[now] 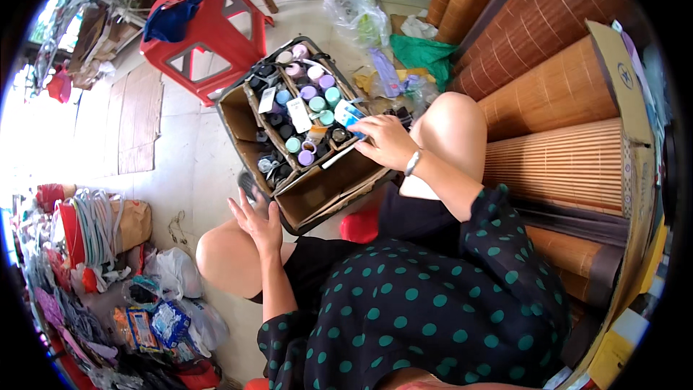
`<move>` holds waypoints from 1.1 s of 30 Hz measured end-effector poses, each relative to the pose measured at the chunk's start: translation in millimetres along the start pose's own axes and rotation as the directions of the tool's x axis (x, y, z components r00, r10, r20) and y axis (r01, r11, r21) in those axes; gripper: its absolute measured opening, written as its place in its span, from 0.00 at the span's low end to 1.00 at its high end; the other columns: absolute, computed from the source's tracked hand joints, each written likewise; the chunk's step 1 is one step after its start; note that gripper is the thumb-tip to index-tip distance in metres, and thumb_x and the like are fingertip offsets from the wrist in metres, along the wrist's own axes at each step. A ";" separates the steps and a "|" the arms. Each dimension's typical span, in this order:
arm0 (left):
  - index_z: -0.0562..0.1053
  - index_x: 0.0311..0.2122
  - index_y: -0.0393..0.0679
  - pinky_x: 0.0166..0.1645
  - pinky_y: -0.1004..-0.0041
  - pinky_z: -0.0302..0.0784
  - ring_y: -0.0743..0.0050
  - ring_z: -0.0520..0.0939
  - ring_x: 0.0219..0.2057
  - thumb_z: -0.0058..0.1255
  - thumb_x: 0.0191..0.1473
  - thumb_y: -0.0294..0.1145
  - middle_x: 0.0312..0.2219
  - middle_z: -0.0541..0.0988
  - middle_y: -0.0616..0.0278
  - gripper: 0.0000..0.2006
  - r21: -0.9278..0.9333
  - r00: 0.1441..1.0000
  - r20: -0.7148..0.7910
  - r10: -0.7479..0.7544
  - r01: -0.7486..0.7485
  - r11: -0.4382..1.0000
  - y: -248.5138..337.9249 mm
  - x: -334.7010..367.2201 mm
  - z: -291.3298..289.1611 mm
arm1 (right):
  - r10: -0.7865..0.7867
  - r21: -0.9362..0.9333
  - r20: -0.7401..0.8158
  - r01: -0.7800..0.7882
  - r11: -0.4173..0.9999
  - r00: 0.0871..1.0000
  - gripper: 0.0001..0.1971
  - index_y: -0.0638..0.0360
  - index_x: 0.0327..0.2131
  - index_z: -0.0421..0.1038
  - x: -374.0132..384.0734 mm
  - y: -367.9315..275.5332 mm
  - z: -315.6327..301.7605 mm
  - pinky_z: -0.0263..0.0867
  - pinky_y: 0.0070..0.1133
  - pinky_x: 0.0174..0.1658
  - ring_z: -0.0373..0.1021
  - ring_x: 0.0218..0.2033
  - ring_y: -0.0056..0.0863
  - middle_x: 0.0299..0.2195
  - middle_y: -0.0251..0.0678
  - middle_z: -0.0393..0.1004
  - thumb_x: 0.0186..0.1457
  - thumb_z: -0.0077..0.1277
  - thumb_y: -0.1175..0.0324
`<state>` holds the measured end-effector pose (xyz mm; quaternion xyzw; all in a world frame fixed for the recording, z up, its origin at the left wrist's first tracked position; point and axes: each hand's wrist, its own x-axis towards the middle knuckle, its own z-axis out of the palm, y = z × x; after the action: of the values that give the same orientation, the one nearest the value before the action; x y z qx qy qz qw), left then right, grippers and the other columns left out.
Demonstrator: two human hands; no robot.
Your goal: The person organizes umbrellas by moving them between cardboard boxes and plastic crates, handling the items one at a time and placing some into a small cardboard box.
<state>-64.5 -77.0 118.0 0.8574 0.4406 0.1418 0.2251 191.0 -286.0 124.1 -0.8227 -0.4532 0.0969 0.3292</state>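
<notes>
Between my knees stands a dark-edged open box with dividers inside. Its compartments hold several small round-topped containers in mint, lilac, pink and black, standing close together. White tags lie among them. At the box's right side, my right hand has its fingers closed at the edge of a small blue-and-white packet; part of the grip is hidden. My left hand is raised near the box's near left corner, fingers spread and holding nothing. The near compartment shows mostly bare cardboard wall.
A red plastic stool with a dark blue cloth stands beyond the box. Rolled bamboo blinds lean along the right. Clear plastic bags lie at the far side. Bagged goods and a cable coil crowd the left.
</notes>
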 end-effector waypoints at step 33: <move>0.75 0.38 0.48 0.51 0.61 0.65 0.60 0.73 0.47 0.47 0.46 0.34 0.41 0.76 0.61 0.12 0.107 0.824 0.545 -0.152 0.112 0.988 -31.4 56.9 -133.5 | 0.350 -0.463 0.653 -0.013 0.887 0.672 0.16 0.52 0.40 0.71 95.6 41.1 -87.1 0.58 0.35 0.48 0.64 0.45 0.37 0.42 0.38 0.70 0.48 0.46 0.60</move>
<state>-112.6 20.5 219.1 0.8366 0.4200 -0.1427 0.3214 313.4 -263.4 178.2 -0.8101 -0.4687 0.3448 -0.0722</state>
